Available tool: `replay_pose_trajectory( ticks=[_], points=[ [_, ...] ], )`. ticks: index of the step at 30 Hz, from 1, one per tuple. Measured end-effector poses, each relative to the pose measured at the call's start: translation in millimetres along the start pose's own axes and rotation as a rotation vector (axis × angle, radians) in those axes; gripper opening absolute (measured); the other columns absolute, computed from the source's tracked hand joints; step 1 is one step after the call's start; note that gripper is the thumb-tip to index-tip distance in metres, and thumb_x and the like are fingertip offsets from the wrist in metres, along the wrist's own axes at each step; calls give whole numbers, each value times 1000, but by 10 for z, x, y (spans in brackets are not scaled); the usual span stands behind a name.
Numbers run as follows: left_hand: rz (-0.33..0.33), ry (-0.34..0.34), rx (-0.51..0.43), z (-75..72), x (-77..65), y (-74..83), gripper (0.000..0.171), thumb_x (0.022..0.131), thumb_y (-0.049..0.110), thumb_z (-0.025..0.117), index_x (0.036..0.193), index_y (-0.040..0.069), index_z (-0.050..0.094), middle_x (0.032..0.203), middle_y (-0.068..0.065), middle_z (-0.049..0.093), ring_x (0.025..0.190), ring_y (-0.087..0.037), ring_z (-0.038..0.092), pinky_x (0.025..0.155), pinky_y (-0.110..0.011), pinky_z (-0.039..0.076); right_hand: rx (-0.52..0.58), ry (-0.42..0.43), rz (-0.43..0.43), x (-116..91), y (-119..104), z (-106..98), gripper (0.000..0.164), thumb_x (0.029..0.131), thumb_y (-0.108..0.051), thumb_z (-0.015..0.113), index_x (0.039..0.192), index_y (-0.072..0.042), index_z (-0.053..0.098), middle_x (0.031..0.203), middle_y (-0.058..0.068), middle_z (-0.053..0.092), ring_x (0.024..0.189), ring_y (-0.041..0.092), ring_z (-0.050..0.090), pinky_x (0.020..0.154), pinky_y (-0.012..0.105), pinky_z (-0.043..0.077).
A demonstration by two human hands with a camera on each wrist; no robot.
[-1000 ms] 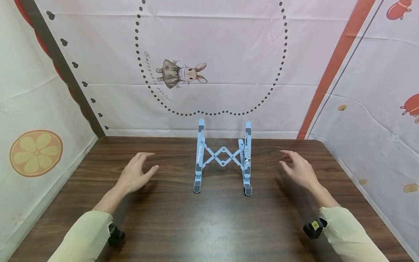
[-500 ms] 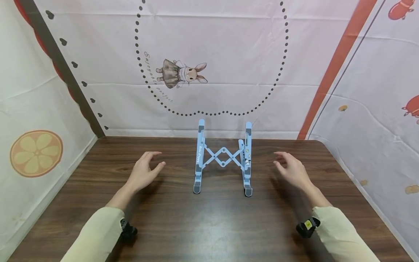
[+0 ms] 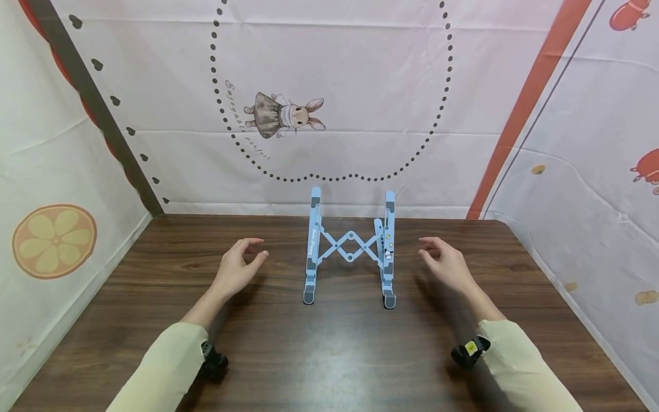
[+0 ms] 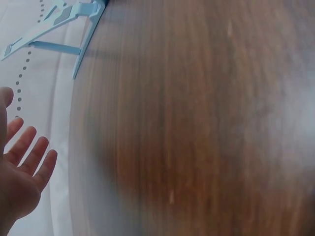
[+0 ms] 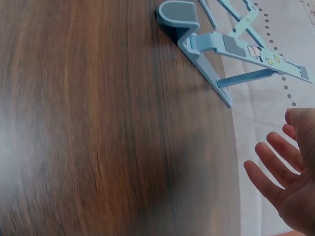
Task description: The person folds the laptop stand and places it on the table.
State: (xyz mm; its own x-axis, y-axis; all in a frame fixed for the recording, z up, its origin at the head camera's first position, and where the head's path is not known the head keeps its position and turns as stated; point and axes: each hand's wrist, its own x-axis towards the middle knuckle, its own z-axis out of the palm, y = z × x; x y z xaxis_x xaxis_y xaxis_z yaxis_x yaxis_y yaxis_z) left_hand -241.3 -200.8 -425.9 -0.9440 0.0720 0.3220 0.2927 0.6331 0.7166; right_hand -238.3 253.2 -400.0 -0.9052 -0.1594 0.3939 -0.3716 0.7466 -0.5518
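A light blue folding laptop stand [image 3: 313,246] stands unfolded near the back of the table, its two side arms joined by a crossed linkage. Grey pads cover parts of the arms, and the right arm carries small cartoon stickers. To its left, my left hand [image 3: 238,270] hovers over the table with relaxed fingers, touching nothing. My right hand [image 3: 449,268] is held the same way on the other side, apart from the stand. The right wrist view shows the stand's raised arm, its hooked front lip [image 5: 178,14] and a strut beneath.
The dark wood-grain table [image 3: 329,355] reaches back to a white printed cloth [image 3: 360,86] with a rabbit picture. More printed cloth hangs on the left and right sides. A black device [image 3: 213,361] sits on the left wrist, another [image 3: 469,350] on the right.
Both hands have moved inward toward the laptop stand, the left one rightward and the right one leftward. The stand has stayed in place.
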Motion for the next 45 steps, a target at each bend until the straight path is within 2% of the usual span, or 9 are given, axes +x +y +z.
replay_pose_trajectory(
  ticks=[6, 11, 16, 19, 24, 31, 37, 45],
  points=[
    [-17, -8, -57, 78, 23, 44, 40, 90, 31, 59, 118, 4, 55, 111, -13, 61, 98, -23, 59, 79, -38, 50, 33, -41, 89, 45, -62, 85, 30, 92, -14, 55, 120, -2, 54, 103, 17, 64, 91, 30, 62, 79, 46, 50],
    [-18, -2, -98, 153, 43, 97, 36, 89, 27, 60, 115, 3, 57, 103, -8, 65, 93, -20, 62, 77, -31, 52, 53, -74, 143, 68, -102, 143, 32, 92, -17, 55, 122, -5, 53, 104, 16, 63, 90, 27, 61, 74, 41, 52],
    [-16, -3, -133, 212, 67, 147, 34, 89, 25, 61, 114, 3, 57, 102, -8, 65, 92, -19, 62, 79, -33, 51, 131, -86, 179, 87, -139, 218, 33, 92, -15, 55, 124, -5, 51, 103, 16, 63, 87, 27, 62, 66, 29, 54],
    [-26, -16, -138, 245, 81, 173, 34, 88, 25, 61, 115, 4, 57, 103, -8, 65, 92, -20, 62, 80, -35, 51, 186, -92, 186, 97, -171, 259, 35, 92, -13, 54, 126, -4, 50, 105, 18, 63, 88, 30, 63, 64, 26, 55],
    [-44, -31, -153, 308, 96, 221, 34, 88, 23, 62, 115, 3, 57, 103, -8, 64, 92, -20, 62, 80, -35, 51, 237, -109, 211, 113, -217, 303, 38, 93, -13, 53, 130, -6, 47, 108, 20, 61, 92, 34, 63, 66, 29, 56],
    [-57, -33, -166, 388, 97, 271, 31, 88, 23, 62, 114, 5, 58, 102, -8, 65, 91, -19, 62, 81, -35, 51, 266, -141, 258, 121, -259, 371, 42, 93, -15, 52, 133, -6, 44, 110, 20, 60, 93, 31, 63, 68, 33, 56],
    [-98, -66, -180, 471, 116, 321, 36, 88, 27, 61, 117, 5, 57, 103, -8, 65, 90, -21, 63, 79, -36, 52, 326, -150, 285, 123, -286, 409, 42, 93, -13, 52, 133, -6, 44, 108, 21, 61, 91, 32, 64, 68, 36, 56],
    [-96, -68, -211, 623, 143, 424, 34, 88, 24, 62, 115, 4, 58, 104, -9, 66, 89, -21, 64, 78, -33, 52, 367, -159, 314, 129, -322, 422, 40, 93, -14, 53, 131, -7, 45, 102, 19, 60, 86, 28, 64, 68, 37, 56]
  ],
)
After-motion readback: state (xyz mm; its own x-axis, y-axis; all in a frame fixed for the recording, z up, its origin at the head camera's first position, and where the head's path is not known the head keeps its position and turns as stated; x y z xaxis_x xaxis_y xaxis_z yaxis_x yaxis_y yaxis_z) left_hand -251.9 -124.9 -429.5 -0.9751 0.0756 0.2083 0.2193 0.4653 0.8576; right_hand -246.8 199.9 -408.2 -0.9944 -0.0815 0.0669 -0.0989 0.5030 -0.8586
